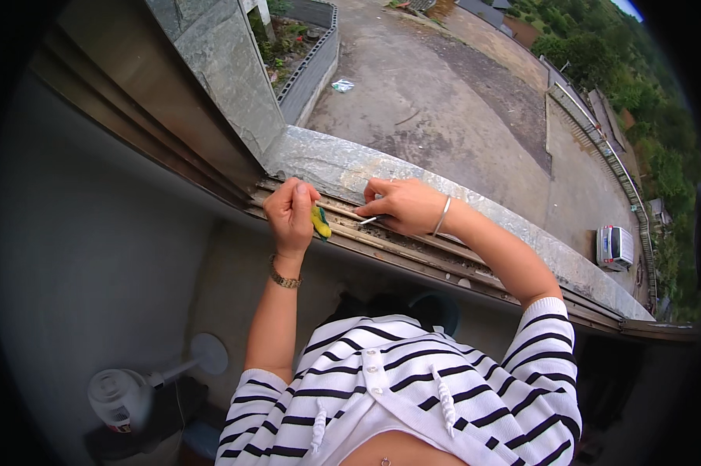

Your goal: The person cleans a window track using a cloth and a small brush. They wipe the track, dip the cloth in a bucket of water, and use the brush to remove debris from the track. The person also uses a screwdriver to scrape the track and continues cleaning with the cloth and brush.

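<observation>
My left hand (289,219) is closed in a fist above the left end of the window track (381,240). A small yellow and dark green scouring sponge (320,223) sticks out from its right side. To the right, my right hand (409,206) bends over the same track with its fingers curled. From under them a thin white stick (369,220) pokes out toward the left, and the rest of it is hidden by the hand. Dark dirt lies in the grooves between the metal rails.
A stone sill (350,160) runs along the track's outer side. At the left stand a brown window frame (141,85) and a stone pillar (218,66). Below left is a white plastic container (117,394). Outside, a silver van (614,247) is parked on a concrete yard (444,93).
</observation>
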{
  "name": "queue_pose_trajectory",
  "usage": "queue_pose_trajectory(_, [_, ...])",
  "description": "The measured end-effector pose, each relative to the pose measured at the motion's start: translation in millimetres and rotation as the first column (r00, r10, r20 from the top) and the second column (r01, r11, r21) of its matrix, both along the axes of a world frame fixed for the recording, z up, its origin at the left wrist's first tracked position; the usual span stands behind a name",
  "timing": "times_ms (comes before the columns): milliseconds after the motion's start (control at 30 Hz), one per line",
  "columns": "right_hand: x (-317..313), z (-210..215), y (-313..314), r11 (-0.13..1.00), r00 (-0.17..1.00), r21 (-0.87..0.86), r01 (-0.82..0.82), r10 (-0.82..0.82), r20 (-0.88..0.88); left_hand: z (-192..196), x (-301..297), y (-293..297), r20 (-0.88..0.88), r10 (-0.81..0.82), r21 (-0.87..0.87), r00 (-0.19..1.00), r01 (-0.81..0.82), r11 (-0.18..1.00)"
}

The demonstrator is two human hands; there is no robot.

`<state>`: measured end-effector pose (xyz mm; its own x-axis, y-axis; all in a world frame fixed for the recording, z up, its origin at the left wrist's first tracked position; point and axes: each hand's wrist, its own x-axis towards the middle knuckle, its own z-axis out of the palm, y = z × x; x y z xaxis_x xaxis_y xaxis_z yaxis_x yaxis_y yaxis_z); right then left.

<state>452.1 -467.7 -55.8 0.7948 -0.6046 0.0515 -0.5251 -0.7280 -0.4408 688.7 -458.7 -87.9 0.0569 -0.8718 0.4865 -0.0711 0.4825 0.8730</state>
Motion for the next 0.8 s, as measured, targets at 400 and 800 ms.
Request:
queue_pose_trajectory(400, [-3,-10,23,0.971,0.973,-0.085,0.223,-0.217,0.08,10,-4,-4,0.169,-0.203,-0.008,0.965,0.207,0.978])
queue_pose_trajectory(800, [22,2,11,0.947,0.905,-0.011,0.322,-0.304,0.297,12,-9,-9,0.304,-0.336,-0.001,0.891,0.353,0.936])
